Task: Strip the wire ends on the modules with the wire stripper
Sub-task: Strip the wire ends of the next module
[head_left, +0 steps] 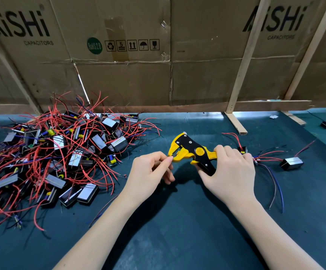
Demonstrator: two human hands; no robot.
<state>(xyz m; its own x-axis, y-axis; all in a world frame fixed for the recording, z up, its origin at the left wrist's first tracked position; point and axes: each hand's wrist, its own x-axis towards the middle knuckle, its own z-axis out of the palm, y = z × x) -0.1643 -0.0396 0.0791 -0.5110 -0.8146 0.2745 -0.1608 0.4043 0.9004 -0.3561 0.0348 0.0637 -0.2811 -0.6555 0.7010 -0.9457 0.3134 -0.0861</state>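
Holding the wire stripper (192,152) in my right hand (231,172), I see its long axis run from lower right to upper left, the yellow and black head pointing left and away from me, the handles inside my grip, where the fingers are curled around them. My left hand (151,170) is just at the jaws, thumb and forefinger pinched together at the yellow tip; something thin may be between them, but I cannot tell what it is. The tool is above the middle of the tabletop (177,230), which has a dark teal cover. On the left lies a big pile of modules (61,152), small black and silver boxes with many red wires tangled over them. On the right, behind my right hand, a few single modules (292,163) lie with red and blue wires spread out. Behind the tabletop stands a wall of brown cardboard (158,55) held by light wooden slats (244,61). On the cardboard I read "AiSHi CAPACITORS" two times, a green round mark "RoHS 2.0", and a row of packing symbols, one with the number 5.
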